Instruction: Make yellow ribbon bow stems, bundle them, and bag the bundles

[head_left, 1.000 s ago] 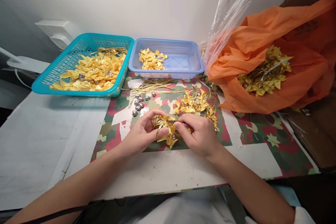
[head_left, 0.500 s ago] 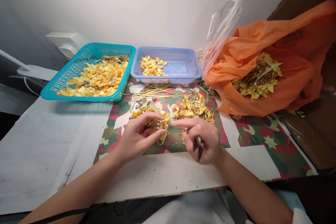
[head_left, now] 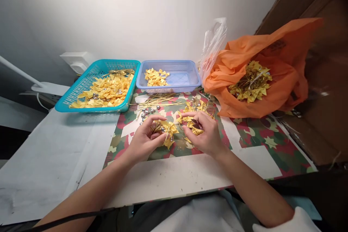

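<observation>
Soft light spreads from above over the smooth white wall (head_left: pixel 152 14), brightest at upper centre and greying leftward. The teal plastic basket (head_left: pixel 62 104) drops a mild shadow on the white paper-covered tabletop (head_left: pixel 49 152). Small silver metal bells (head_left: pixel 158 107) and the clear plastic bag (head_left: pixel 213 41) catch glints. The brown cardboard (head_left: pixel 323 130) sits dim and soft at right; wide-angle stretching slants the edges

It looked like a small craft workspace: baskets (head_left: pixel 98 110) of yellow ribbon pieces (head_left: pixel 108 88), wires (head_left: pixel 159 100) and metallic beads (head_left: pixel 145 112) crowded a paper-covered table (head_left: pixel 174 177).
</observation>
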### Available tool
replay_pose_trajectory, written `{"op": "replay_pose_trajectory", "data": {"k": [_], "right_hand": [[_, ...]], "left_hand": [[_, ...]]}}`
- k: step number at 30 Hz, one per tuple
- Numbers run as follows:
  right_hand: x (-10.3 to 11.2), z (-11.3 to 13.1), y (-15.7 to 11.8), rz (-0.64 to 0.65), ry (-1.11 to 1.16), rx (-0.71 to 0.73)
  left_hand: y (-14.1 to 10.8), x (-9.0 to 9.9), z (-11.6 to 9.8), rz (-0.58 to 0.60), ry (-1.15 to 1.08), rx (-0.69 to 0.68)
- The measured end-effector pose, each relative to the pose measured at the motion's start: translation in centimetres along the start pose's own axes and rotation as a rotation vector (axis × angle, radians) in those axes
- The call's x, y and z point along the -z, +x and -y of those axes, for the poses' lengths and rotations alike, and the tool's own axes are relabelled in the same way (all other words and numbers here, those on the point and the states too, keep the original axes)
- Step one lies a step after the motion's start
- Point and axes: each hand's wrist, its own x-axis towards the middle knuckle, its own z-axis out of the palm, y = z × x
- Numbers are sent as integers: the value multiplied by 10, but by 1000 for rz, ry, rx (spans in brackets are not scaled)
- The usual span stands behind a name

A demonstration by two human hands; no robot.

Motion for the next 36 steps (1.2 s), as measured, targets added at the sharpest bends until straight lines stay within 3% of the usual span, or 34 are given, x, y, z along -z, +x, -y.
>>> {"op": "replay_pose_trajectory", "data": {"k": [5, 11, 15, 21, 24, 28, 29, 32, 34, 36], "right_hand": [[-10, 2, -3, 151, 226, 145], [-3, 0, 0, -75, 352, -219], [-6, 2, 0, -27, 263, -208], [-23, 4, -3, 51, 168, -185], [-8, 1, 4, 65, 266, -197], [32, -4, 13, -74, 257, -272], [41, -5, 13, -42, 195, -287], [56, -4, 3, 285, -66, -314], [57, -3, -8, 481, -212, -288], [55, -4, -16, 590, -281, -244]], "left_hand": [[0, -2, 3, 61, -33, 15], [6, -3, 3, 49, -290, 37], [8, -7, 1, 49, -423, 21], [3, -18, 1, 48, -289, 28], [4, -12, -2, -44, -295, 126], [11, 6, -11, -177, -455, 200], [13, 10, -13, -204, -489, 205], [17, 18, -16, -262, -566, 197], [19, 19, -14, -294, -590, 162], [20, 18, -11, -304, -587, 130]]}}
